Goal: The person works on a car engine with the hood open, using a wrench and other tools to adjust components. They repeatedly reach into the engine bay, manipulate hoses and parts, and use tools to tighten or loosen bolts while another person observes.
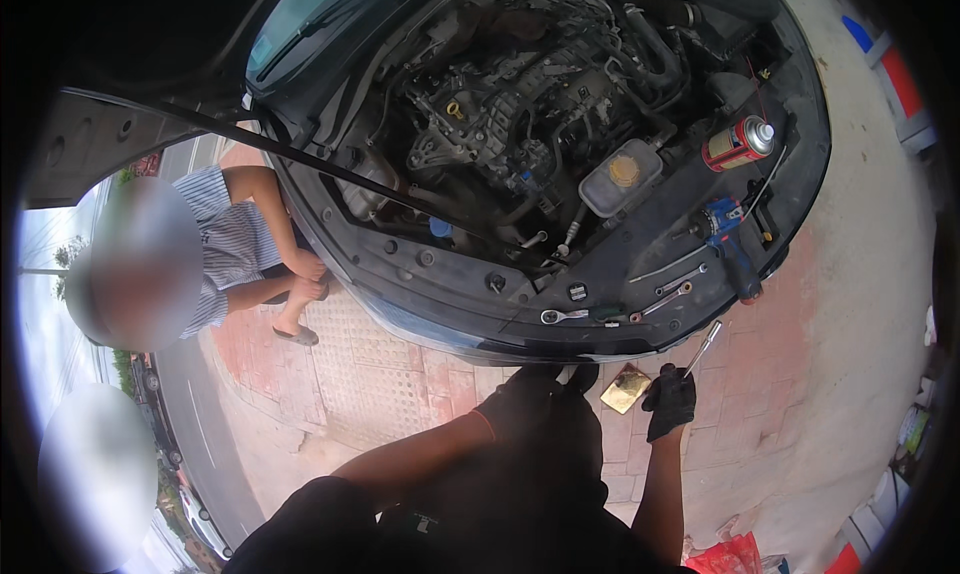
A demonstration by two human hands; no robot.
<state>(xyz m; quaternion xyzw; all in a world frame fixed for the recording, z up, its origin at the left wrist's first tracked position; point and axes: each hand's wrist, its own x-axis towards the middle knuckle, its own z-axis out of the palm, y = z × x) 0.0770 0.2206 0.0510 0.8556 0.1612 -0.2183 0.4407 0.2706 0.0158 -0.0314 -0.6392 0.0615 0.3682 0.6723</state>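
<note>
My right hand [670, 404], in a black glove, is closed around a slim metal socket wrench [706, 346] whose thicker end points up and away, just off the car's front edge. Beside that hand is a small gold square box [622, 391] with a dark patch on top; whether it touches the glove I cannot tell. My left hand [520, 402], also gloved in black, is in front of my dark trousers near the bumper. Its fingers blend into the dark clothing.
A car's open engine bay [530, 84] fills the top, with a prop rod [330, 169] across it. On the front panel lie a spray can [738, 144], a blue cordless drill [728, 239], a ratchet [570, 316] and wrenches [662, 302]. A person [235, 214] leans at the left.
</note>
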